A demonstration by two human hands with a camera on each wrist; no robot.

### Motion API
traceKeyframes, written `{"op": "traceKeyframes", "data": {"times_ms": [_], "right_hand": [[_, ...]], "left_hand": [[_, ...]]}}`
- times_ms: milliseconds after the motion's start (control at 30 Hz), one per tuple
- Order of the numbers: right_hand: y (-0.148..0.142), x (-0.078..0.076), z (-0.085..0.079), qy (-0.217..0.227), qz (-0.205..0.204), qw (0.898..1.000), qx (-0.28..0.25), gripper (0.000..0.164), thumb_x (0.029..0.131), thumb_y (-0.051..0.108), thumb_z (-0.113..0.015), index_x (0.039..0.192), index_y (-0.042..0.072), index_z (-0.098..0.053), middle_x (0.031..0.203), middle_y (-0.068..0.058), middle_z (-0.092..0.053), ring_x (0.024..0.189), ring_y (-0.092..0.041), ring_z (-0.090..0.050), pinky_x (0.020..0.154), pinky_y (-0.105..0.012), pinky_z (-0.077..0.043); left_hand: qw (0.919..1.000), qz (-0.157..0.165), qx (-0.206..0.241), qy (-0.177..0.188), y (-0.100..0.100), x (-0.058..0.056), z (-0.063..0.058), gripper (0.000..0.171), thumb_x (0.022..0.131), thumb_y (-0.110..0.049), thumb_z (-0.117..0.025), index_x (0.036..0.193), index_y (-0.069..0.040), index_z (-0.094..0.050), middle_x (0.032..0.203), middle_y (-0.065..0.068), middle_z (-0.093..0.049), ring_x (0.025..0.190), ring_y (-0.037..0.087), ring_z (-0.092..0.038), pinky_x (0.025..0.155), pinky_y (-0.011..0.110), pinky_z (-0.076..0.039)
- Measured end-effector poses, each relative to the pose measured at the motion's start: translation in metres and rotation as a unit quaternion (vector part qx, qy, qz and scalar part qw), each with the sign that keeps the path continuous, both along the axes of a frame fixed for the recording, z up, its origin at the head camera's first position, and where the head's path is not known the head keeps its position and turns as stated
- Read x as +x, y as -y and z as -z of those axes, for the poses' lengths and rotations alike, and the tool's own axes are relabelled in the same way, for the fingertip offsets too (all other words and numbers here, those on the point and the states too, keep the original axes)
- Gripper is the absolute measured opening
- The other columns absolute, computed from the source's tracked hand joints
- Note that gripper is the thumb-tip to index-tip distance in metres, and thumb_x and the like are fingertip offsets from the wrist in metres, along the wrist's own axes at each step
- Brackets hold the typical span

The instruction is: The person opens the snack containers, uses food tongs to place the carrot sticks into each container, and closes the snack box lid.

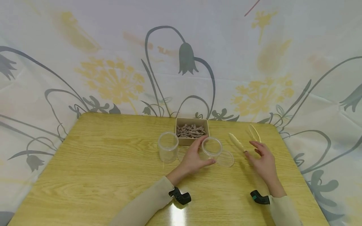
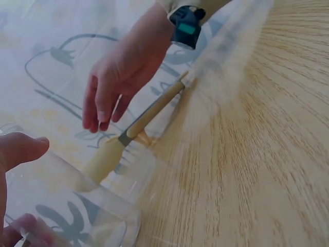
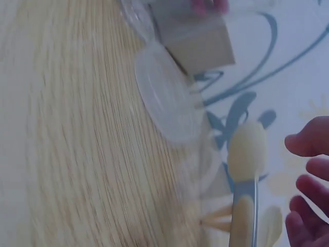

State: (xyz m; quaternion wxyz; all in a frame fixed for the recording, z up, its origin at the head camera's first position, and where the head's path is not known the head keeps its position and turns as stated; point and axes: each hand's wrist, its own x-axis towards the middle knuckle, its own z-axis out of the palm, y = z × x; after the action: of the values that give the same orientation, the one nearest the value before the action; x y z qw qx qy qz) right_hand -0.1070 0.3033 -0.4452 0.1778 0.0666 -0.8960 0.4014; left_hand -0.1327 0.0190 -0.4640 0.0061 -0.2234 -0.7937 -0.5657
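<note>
My left hand point(image 1: 193, 160) grips a clear plastic jar point(image 1: 212, 150) by its side, thumb and fingers spread round the wall. The jar has no lid on, and its open rim faces up. Over at the right, my right hand point(image 1: 264, 161) hangs with loosely bent fingers, holding nothing. It is close to a pair of tongs point(image 3: 247, 159) with cream tips and a grey metal part. In the left wrist view, the tongs point(image 2: 128, 135) lie just below the right hand's fingertips. A round clear lid point(image 1: 227, 159) lies on the table right of the held jar.
A second clear jar point(image 1: 168, 152) stands left of the left hand, with another clear lid point(image 1: 182, 153) partly hidden beside it. Behind them, an open box point(image 1: 184, 142) holds many brownish, twig-like pieces point(image 1: 192, 130). A flower-patterned cloth point(image 1: 127, 78) hangs behind the wooden table point(image 1: 99, 169).
</note>
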Motion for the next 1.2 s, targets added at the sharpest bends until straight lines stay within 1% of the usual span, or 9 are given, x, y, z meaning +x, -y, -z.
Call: {"op": "traceKeyframes", "data": {"times_ms": [67, 167, 200, 233, 367, 633, 800, 1000, 1200], "right_hand": [[-0.009, -0.002, 0.0, 0.016, 0.03, 0.999, 0.027, 0.055, 0.085, 0.001, -0.076, 0.134, -0.012, -0.054, 0.133, -0.03, -0.049, 0.12, -0.044, -0.048, 0.102, -0.029, -0.044], [-0.02, -0.006, 0.0, 0.052, 0.047, 0.996, 0.049, 0.071, 0.087, 0.013, -0.078, 0.141, -0.015, -0.042, 0.14, -0.034, -0.039, 0.125, -0.053, -0.039, 0.102, -0.059, -0.038], [-0.023, -0.008, 0.001, 0.063, 0.048, 0.995, 0.053, 0.076, 0.088, 0.017, -0.078, 0.143, -0.017, -0.038, 0.142, -0.035, -0.036, 0.126, -0.055, -0.035, 0.099, -0.066, -0.034], [-0.025, -0.009, 0.002, 0.073, 0.048, 0.995, 0.054, 0.081, 0.088, 0.02, -0.078, 0.145, -0.018, -0.034, 0.144, -0.036, -0.033, 0.129, -0.056, -0.032, 0.1, -0.068, -0.031], [-0.032, -0.016, 0.008, 0.118, 0.052, 0.99, 0.059, 0.098, 0.086, 0.032, -0.08, 0.149, -0.017, -0.022, 0.148, -0.039, -0.023, 0.134, -0.059, -0.018, 0.102, -0.07, -0.025], [-0.031, -0.024, 0.012, 0.17, 0.075, 0.979, 0.079, 0.118, 0.08, 0.037, -0.084, 0.152, -0.015, -0.007, 0.145, -0.044, -0.018, 0.133, -0.061, -0.016, 0.103, -0.07, -0.025], [-0.028, -0.023, 0.008, 0.188, 0.083, 0.975, 0.086, 0.114, 0.081, 0.041, -0.082, 0.149, -0.02, -0.013, 0.14, -0.045, -0.019, 0.129, -0.059, -0.02, 0.103, -0.067, -0.028], [-0.028, -0.022, 0.009, 0.198, 0.089, 0.972, 0.087, 0.11, 0.082, 0.047, -0.079, 0.148, -0.019, -0.02, 0.137, -0.045, -0.024, 0.126, -0.057, -0.027, 0.1, -0.067, -0.032], [-0.027, -0.024, 0.016, 0.199, 0.106, 0.971, 0.084, 0.108, 0.082, 0.049, -0.078, 0.148, -0.016, -0.022, 0.138, -0.043, -0.032, 0.123, -0.056, -0.035, 0.099, -0.067, -0.034]], "left_hand": [[1.0, -0.001, -0.006, -0.002, 0.0, -0.001, -0.001, 0.095, 0.072, -0.027, -0.091, 0.151, -0.015, -0.04, 0.144, 0.002, -0.05, 0.131, 0.019, -0.047, 0.106, 0.039, -0.041], [0.9999, -0.002, -0.009, 0.005, -0.001, -0.001, -0.002, 0.096, 0.071, -0.03, -0.092, 0.151, -0.019, -0.041, 0.146, 0.0, -0.048, 0.133, 0.018, -0.046, 0.107, 0.041, -0.04], [0.9999, -0.003, -0.007, 0.008, -0.001, -0.001, -0.003, 0.097, 0.07, -0.032, -0.093, 0.151, -0.021, -0.04, 0.147, -0.001, -0.047, 0.133, 0.018, -0.045, 0.108, 0.041, -0.039], [0.9999, -0.002, -0.003, 0.012, -0.002, -0.001, -0.003, 0.097, 0.07, -0.033, -0.093, 0.151, -0.023, -0.04, 0.148, -0.001, -0.046, 0.134, 0.017, -0.044, 0.108, 0.042, -0.039], [0.9996, 0.002, 0.016, 0.021, -0.003, -0.002, -0.006, 0.096, 0.07, -0.033, -0.093, 0.15, -0.026, -0.041, 0.147, -0.003, -0.047, 0.133, 0.016, -0.045, 0.106, 0.042, -0.041], [0.9987, 0.012, 0.04, 0.029, -0.002, -0.005, -0.005, 0.088, 0.073, -0.026, -0.092, 0.147, -0.018, -0.046, 0.139, -0.003, -0.054, 0.129, 0.012, -0.048, 0.106, 0.035, -0.042], [0.9983, 0.015, 0.046, 0.032, -0.001, -0.006, -0.002, 0.085, 0.072, -0.025, -0.092, 0.145, -0.019, -0.048, 0.137, -0.005, -0.055, 0.128, 0.01, -0.049, 0.106, 0.032, -0.041], [0.9982, 0.03, 0.042, 0.029, 0.0, -0.005, 0.001, 0.085, 0.074, -0.025, -0.091, 0.147, -0.016, -0.047, 0.139, -0.002, -0.054, 0.129, 0.011, -0.049, 0.107, 0.033, -0.041], [0.9989, 0.041, 0.005, 0.024, 0.004, -0.006, -0.005, 0.081, 0.075, -0.028, -0.09, 0.144, -0.02, -0.048, 0.137, -0.002, -0.054, 0.125, 0.015, -0.051, 0.105, 0.036, -0.042]]}}
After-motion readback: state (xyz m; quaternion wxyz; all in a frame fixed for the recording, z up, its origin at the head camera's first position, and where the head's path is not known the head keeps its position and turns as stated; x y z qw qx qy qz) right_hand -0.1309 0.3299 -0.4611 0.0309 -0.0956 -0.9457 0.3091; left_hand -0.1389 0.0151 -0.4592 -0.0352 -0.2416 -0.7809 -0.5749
